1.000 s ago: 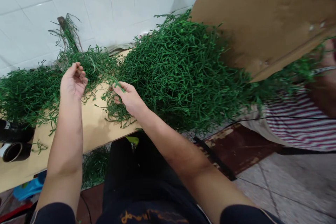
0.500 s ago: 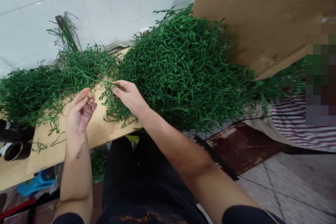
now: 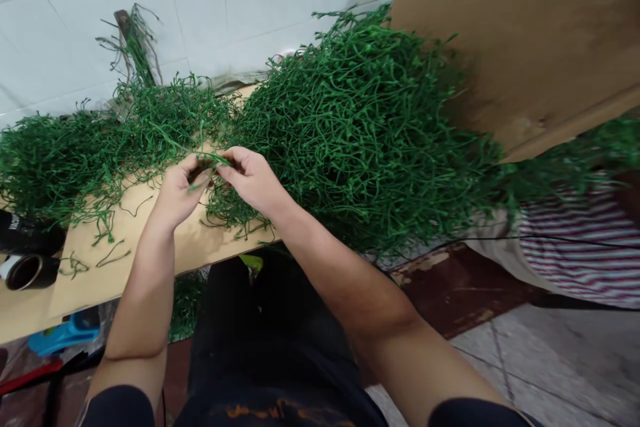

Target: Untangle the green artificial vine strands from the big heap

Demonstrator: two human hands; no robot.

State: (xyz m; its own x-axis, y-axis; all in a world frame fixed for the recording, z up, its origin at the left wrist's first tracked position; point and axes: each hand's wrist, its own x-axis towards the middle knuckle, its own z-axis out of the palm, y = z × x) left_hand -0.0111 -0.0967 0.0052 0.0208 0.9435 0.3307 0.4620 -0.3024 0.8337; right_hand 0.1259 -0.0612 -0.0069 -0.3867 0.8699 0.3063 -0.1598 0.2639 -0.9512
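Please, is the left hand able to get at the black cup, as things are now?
Probably yes. Between the left hand and the black cup, I see only board and loose stems, nothing tall. But its fingers are busy at a green stem.

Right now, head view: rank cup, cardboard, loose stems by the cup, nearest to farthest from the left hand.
From the left hand:
1. Loose stems: lower left, between hand and cup.
2. Cup: left, beyond the stems.
3. Cardboard: upper right, beyond the big pile.
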